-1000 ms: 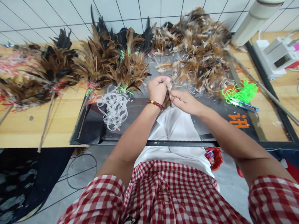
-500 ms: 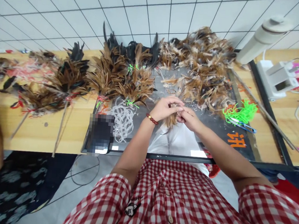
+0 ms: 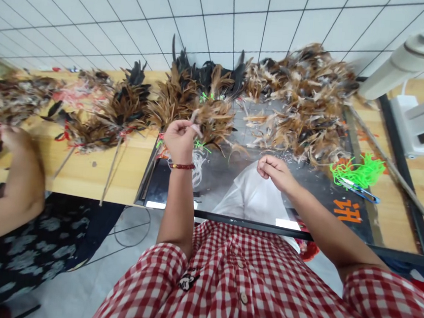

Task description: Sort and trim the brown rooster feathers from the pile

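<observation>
A small feather tuft [image 3: 197, 128] is pinched between the thumb and fingertips of the left hand [image 3: 180, 139], which is raised in front of the brown-and-black feather bundles [image 3: 173, 96]. A beaded bracelet [image 3: 181, 166] is worn on that wrist, and a coil of white string [image 3: 198, 170] is partly hidden behind it. The right hand [image 3: 275, 170] is held well apart, above the dark panel [image 3: 220, 174], its fingers curled closed — whether anything is held in them cannot be told. Loose feathers [image 3: 297, 112] are heaped farther back, toward the tiled wall [image 3: 245, 33]. To the right, blue-handled snips [image 3: 361, 191] are laid against bright green strings [image 3: 367, 170], and a bare stick [image 3: 393, 167] is set slantwise beyond them. To the left, a red-tied bundle [image 3: 130, 100] is laid on the wooden table [image 3: 129, 171] — and a co-worker's hands [image 3: 15, 137] are seen farther left, near more feathers [image 3: 20, 95].
</observation>
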Available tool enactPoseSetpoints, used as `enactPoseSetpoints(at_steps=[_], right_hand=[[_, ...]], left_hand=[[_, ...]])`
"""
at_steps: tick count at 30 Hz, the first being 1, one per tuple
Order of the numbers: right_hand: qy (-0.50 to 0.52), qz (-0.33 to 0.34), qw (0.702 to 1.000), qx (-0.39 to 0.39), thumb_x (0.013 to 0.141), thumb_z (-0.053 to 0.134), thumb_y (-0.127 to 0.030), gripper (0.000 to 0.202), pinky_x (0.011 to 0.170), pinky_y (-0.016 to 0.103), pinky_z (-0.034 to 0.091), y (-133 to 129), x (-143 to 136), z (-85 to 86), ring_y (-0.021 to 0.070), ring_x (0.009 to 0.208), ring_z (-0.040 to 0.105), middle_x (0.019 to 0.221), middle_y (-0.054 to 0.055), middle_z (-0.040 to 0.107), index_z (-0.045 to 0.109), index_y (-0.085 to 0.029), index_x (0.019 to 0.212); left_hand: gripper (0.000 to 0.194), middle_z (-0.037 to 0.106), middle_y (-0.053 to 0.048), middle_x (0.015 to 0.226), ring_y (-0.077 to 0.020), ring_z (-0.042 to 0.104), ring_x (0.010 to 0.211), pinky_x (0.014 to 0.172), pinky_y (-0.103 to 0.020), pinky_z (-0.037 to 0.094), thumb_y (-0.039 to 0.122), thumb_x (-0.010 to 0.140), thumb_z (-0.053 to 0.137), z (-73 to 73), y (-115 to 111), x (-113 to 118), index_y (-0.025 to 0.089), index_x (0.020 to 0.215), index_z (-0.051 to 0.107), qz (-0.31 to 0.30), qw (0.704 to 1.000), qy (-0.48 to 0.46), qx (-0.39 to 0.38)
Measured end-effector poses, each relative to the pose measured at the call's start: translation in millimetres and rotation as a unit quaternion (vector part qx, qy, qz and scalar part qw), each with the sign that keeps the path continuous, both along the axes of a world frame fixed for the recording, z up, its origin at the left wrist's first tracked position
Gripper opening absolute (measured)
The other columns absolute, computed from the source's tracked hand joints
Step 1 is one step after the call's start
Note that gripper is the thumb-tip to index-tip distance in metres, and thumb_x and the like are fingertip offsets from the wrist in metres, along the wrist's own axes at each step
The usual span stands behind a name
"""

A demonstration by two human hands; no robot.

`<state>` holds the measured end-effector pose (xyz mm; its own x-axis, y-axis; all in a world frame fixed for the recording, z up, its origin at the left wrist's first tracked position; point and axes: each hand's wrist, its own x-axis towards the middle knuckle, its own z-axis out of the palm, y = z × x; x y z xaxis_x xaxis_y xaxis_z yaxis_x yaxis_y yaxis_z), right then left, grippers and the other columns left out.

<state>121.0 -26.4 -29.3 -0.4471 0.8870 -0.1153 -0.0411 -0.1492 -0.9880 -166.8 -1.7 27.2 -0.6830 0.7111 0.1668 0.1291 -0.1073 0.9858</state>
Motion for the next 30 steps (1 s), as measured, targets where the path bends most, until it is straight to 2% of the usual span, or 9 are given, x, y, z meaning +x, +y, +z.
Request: enactPoseSetpoints(at_steps=[2,6,11,14,16,20,24,28,30], right_hand=[[-0.011,0.007,1.000,0.010,0.082,0.074,-0.049,0.033,0.053,0.023,0.038,0.0,0.3,0.7,0.0076,0.052,0.048,0.061,-0.003,0.059,0.061,-0.020,0.075],[-0.018,0.016,0.999,0.023,0.084,0.074,-0.053,0.036,0.055,0.024,0.039,-0.9,1.0,0.1,0.0084,0.053,0.048,0.062,-0.003,0.059,0.060,-0.020,0.075],[-0.115,0.033,0.985,0.121,0.092,0.063,-0.051,0.032,0.060,0.027,0.043,-1.8,1.2,11.5,0.0132,0.059,0.055,0.066,0.001,0.063,0.066,-0.020,0.082],[-0.338,0.078,0.891,0.293,0.096,0.057,-0.034,0.025,0.074,0.034,0.047,5.4,-12.0,32.2,0.0225,0.083,0.068,0.093,0.010,0.076,0.076,-0.018,0.099],[-0.477,0.078,0.811,0.328,0.098,0.054,-0.028,0.030,0.078,0.038,0.047,14.4,-30.9,44.4,0.0290,0.100,0.071,0.113,0.015,0.076,0.076,-0.017,0.116],[-0.566,0.009,0.766,0.304,0.102,0.051,-0.036,0.040,0.083,0.039,0.049,33.9,-75.1,46.1,0.0337,0.114,0.069,0.125,0.018,0.071,0.071,-0.015,0.130],[-0.533,-0.044,0.802,0.266,0.100,0.048,-0.026,0.031,0.086,0.038,0.048,44.1,-82.9,31.1,0.0306,0.109,0.068,0.118,0.016,0.072,0.075,-0.016,0.112],[-0.337,-0.198,0.892,0.227,0.092,0.058,-0.027,0.013,0.086,0.034,0.047,42.3,-55.8,21.2,0.0224,0.090,0.062,0.092,0.009,0.069,0.067,-0.019,0.086],[-0.236,-0.230,0.924,0.195,0.090,0.062,-0.036,0.019,0.079,0.032,0.046,37.0,-45.1,17.2,0.0194,0.080,0.057,0.081,0.004,0.063,0.061,-0.022,0.078]], left_hand=[[0.011,0.063,0.004,0.067,-0.0105,0.058,0.064,0.073,-0.025,0.052,0.012,0.067,0.069,-4.4,-1.7,-19.8,0.020,0.073,0.063,0.028,0.990,0.113,-0.081],[0.010,0.067,-0.002,0.075,-0.0217,0.065,0.082,0.091,-0.039,0.054,0.016,0.067,0.076,-13.4,-21.0,-37.5,0.021,0.070,0.068,-0.068,0.926,0.286,-0.236],[0.010,0.071,-0.010,0.104,-0.0246,0.066,0.108,0.103,-0.041,0.052,0.014,0.077,0.070,7.9,-34.6,-16.1,0.021,0.083,0.072,0.015,0.926,0.375,-0.039],[0.007,0.072,-0.005,0.097,-0.0179,0.067,0.091,0.085,-0.032,0.055,0.017,0.084,0.067,14.9,-23.9,17.7,0.021,0.087,0.072,-0.098,0.944,0.314,0.033],[0.006,0.072,-0.002,0.088,-0.0143,0.066,0.078,0.077,-0.028,0.055,0.019,0.086,0.067,6.6,-13.1,41.7,0.020,0.089,0.072,-0.171,0.956,0.238,0.032],[0.008,0.075,-0.002,0.085,-0.0128,0.066,0.073,0.072,-0.025,0.054,0.016,0.082,0.069,-24.4,3.9,74.0,0.020,0.088,0.073,-0.200,0.974,0.104,0.005],[0.009,0.076,-0.003,0.089,-0.0124,0.069,0.078,0.080,-0.025,0.055,0.011,0.080,0.070,-36.3,10.8,84.1,0.019,0.084,0.073,-0.154,0.988,0.022,0.015],[0.008,0.075,0.001,0.078,-0.0096,0.064,0.069,0.072,-0.023,0.053,0.012,0.081,0.073,-30.3,11.9,96.3,0.019,0.083,0.075,-0.162,0.981,-0.108,-0.008],[0.003,0.075,0.001,0.076,-0.0089,0.061,0.064,0.065,-0.023,0.049,0.016,0.082,0.076,-29.3,11.1,106.3,0.019,0.083,0.076,-0.190,0.962,-0.188,-0.053]])
